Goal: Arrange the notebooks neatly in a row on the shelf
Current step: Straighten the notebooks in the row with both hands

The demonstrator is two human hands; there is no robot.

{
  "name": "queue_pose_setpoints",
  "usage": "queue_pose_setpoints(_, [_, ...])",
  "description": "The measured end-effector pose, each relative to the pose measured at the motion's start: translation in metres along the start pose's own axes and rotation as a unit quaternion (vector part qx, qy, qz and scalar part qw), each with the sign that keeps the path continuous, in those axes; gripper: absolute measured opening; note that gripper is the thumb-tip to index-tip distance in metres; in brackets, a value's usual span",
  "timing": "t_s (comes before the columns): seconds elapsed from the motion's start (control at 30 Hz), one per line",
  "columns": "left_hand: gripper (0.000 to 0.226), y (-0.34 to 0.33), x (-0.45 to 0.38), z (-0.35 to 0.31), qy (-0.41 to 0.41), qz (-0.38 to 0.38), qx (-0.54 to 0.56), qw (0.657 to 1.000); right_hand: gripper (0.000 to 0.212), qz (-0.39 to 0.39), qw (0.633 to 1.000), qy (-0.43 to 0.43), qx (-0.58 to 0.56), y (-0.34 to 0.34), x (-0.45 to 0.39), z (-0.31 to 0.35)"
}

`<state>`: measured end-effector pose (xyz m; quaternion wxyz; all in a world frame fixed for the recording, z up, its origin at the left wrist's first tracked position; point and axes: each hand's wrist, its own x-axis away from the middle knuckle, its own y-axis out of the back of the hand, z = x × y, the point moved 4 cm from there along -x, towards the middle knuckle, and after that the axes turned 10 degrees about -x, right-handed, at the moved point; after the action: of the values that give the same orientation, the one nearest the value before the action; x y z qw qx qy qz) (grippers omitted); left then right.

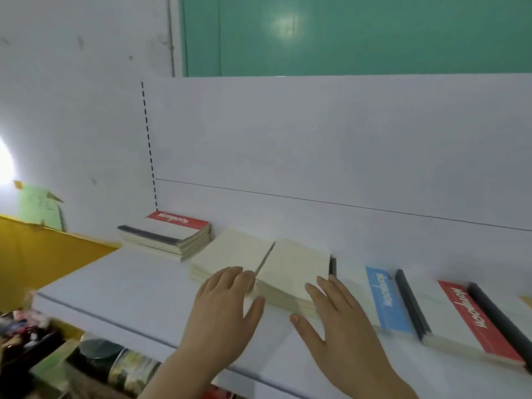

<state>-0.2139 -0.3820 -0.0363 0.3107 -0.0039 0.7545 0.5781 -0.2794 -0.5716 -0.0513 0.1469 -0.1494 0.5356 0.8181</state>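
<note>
hands flat at the cream notebooks, mid-shelf

both hands lie with fingers straight, holding nothing: left hand point(223, 306) on the cream notebook stack point(227, 254), right hand point(335, 318) against the neighbouring cream stack point(293, 272). red-topped stack point(169, 234) sits upper left by the shelf point(115, 286) end; blue-banded notebook point(387, 300) and red-banded notebook point(472, 321) lie right. bare shelf lower left.

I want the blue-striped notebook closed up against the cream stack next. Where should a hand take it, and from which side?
Probably the near short edge of the blue-striped notebook, coming from the shelf's front. It lies flat, its length running front to back, close between the cream stack and the red-striped notebook, so its long sides are cramped. Its near edge is clear; the right hand is closest.
</note>
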Motion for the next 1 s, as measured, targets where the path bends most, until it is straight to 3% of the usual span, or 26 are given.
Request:
queue_pose_setpoints(0.3, [0.055, 0.008, -0.017, 0.147, 0.065, 0.015, -0.017, 0.998, 0.082, 0.038, 0.998, 0.045, 0.003, -0.079, -0.083, 0.12])
queue_pose_setpoints(0.4, [0.056, -0.001, -0.038, 0.183, 0.07, 0.025, -0.038, 0.996, 0.09, 0.047, 0.997, 0.063, 0.012, -0.102, -0.12, 0.14])
queue_pose_setpoints(0.6, [0.064, -0.017, -0.088, 0.255, 0.101, 0.032, -0.065, 0.992, 0.082, 0.053, 0.996, 0.073, 0.022, -0.15, -0.201, 0.156])
queue_pose_setpoints(0.7, [0.066, -0.029, -0.11, 0.277, 0.103, 0.05, -0.08, 0.99, 0.072, 0.056, 0.996, 0.067, 0.033, -0.171, -0.232, 0.164])
queue_pose_setpoints(0.9, [0.069, -0.056, -0.141, 0.322, 0.083, 0.093, -0.116, 0.986, 0.073, 0.095, 0.993, 0.032, 0.061, -0.215, -0.27, 0.191])
queue_pose_setpoints(1.0, [0.087, -0.066, -0.149, 0.343, 0.035, 0.096, -0.121, 0.987, 0.053, 0.088, 0.993, 0.031, 0.075, -0.224, -0.276, 0.197])
